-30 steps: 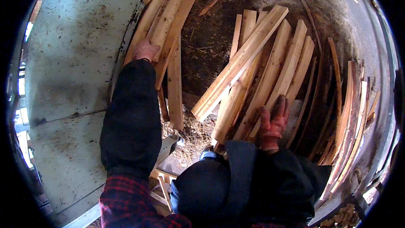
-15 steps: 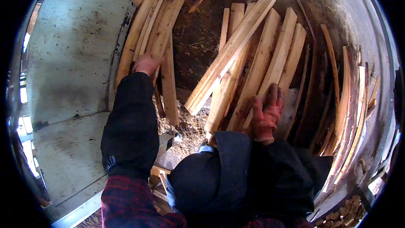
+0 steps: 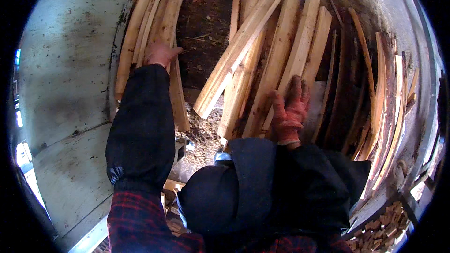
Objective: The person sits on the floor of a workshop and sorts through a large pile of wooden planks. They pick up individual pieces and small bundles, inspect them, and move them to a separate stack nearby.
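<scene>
My left hand (image 3: 161, 55) lies over the lower part of a row of long sawn wooden boards (image 3: 174, 14) at the left, its thumb sticking out to the right; the fingertips are partly hidden. A narrow board (image 3: 178, 98) runs down beside my left sleeve. My right hand (image 3: 289, 112), in a reddish work glove with darkened fingertips, rests with fingers apart on a pale board (image 3: 300, 49) in the middle group. Across that group, one squared board (image 3: 243, 47) lies slanted on top of the others. The lower ends of several boards reach toward my dark-clothed knees.
A worn pale green metal panel (image 3: 70, 65) rises along the left. Thin bark-edged slabs (image 3: 382, 84) lean against the curved grey wall (image 3: 398, 18) at the right. Dark debris (image 3: 206, 33) covers the floor between the board groups. Small wood pieces (image 3: 384, 225) lie at the lower right.
The whole view has shifted, so the boards appear higher and slightly left. My left thumb now sticks out from the boards. My right hand stays on its board.
</scene>
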A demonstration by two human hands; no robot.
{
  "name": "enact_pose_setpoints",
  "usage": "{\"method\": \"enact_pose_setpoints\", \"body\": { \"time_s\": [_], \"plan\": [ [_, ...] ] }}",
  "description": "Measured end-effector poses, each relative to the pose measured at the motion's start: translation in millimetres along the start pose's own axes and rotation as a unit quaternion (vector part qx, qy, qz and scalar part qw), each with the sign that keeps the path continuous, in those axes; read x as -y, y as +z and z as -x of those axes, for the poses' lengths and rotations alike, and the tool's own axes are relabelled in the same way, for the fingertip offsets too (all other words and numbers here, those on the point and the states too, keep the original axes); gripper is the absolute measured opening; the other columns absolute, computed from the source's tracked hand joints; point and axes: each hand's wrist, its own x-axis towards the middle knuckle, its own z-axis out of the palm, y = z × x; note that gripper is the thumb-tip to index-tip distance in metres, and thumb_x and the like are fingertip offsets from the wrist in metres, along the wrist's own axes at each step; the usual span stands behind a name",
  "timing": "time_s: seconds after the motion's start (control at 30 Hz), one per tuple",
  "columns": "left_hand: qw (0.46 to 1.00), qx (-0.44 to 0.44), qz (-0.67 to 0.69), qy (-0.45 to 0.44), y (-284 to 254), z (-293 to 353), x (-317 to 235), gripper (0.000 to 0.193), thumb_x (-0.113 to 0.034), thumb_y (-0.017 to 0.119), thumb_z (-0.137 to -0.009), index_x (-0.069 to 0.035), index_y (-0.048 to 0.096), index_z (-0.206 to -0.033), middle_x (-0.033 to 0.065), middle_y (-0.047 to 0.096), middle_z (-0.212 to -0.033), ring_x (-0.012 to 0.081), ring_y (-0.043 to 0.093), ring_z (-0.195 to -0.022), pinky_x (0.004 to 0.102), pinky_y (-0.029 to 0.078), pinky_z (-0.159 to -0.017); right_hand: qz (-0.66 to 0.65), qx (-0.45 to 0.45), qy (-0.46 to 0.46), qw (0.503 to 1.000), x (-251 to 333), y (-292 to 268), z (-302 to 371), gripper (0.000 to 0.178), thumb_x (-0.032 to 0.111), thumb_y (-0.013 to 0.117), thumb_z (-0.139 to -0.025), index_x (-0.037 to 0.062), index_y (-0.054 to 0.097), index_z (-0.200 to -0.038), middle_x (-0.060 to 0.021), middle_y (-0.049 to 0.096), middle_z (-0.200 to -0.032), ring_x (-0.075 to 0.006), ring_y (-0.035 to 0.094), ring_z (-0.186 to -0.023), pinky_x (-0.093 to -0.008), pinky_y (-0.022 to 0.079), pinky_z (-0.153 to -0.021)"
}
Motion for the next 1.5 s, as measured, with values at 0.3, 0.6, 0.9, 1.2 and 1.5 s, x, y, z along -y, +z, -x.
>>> {"method": "enact_pose_setpoints", "body": {
  "time_s": [0.3, 0.6, 0.9, 1.2, 1.5],
  "plan": [
    [0.988, 0.15, 0.042, -0.017, -38, 37, -89, 0.063, -0.034, 0.08, -0.069, -0.002, 0.061, -0.12, 0.0173, 0.062, -0.123, 0.0311, 0.06, -0.113, 0.0409, 0.049, -0.093, -0.013, -0.009, 0.011, 1.0, -10, -7, -3, 0.075, 0.048, 0.067, -0.081, 0.0114, 0.044, -0.142, -0.0231, 0.038, -0.145, -0.0421, 0.033, -0.134, -0.0525, 0.021, -0.113],
    [0.917, 0.042, 0.385, -0.094, -70, 127, -74, 0.058, -0.025, 0.08, -0.067, 0.009, 0.059, -0.108, 0.0166, 0.064, -0.098, 0.0251, 0.062, -0.088, 0.0354, 0.051, -0.08, -0.001, 0.027, 0.015, 1.0, -1, 3, 4, 0.077, 0.053, 0.063, -0.083, 0.0155, 0.039, -0.146, -0.023, 0.036, -0.147, -0.0414, 0.03, -0.137, -0.0525, 0.018, -0.115],
    [0.952, 0.102, 0.287, 0.019, -123, 262, -157, 0.07, -0.028, 0.081, -0.072, 0.001, 0.048, -0.127, 0.0203, 0.062, -0.115, 0.0307, 0.062, -0.104, 0.0387, 0.049, -0.092, -0.033, 0.006, 0.031, 0.999, -10, -1, 1, 0.071, 0.051, 0.058, -0.087, 0.013, 0.041, -0.144, -0.0212, 0.036, -0.148, -0.0419, 0.029, -0.138, -0.0528, 0.017, -0.114],
    [0.992, -0.088, 0.056, -0.076, -72, 112, -69, 0.104, -0.048, 0.081, -0.066, 0.0, 0.031, -0.143, 0.0262, 0.039, -0.142, 0.041, 0.04, -0.131, 0.0467, 0.035, -0.108, -0.043, -0.006, 0.006, 0.999, -2, -2, -2, 0.067, 0.048, 0.057, -0.088, 0.0076, 0.045, -0.14, -0.0242, 0.039, -0.144, -0.043, 0.033, -0.134, -0.0515, 0.02, -0.113],
    [0.986, -0.037, -0.104, -0.128, -41, 75, 20, 0.112, -0.045, 0.083, -0.064, -0.003, 0.023, -0.147, 0.0245, 0.042, -0.14, 0.0393, 0.043, -0.128, 0.0515, 0.033, -0.107, -0.074, -0.003, 0.014, 0.997, 1, -5, 0, 0.064, 0.04, 0.06, -0.087, 0.0047, 0.046, -0.139, -0.0259, 0.042, -0.141, -0.0435, 0.037, -0.132, -0.0496, 0.027, -0.111]
  ]
}}
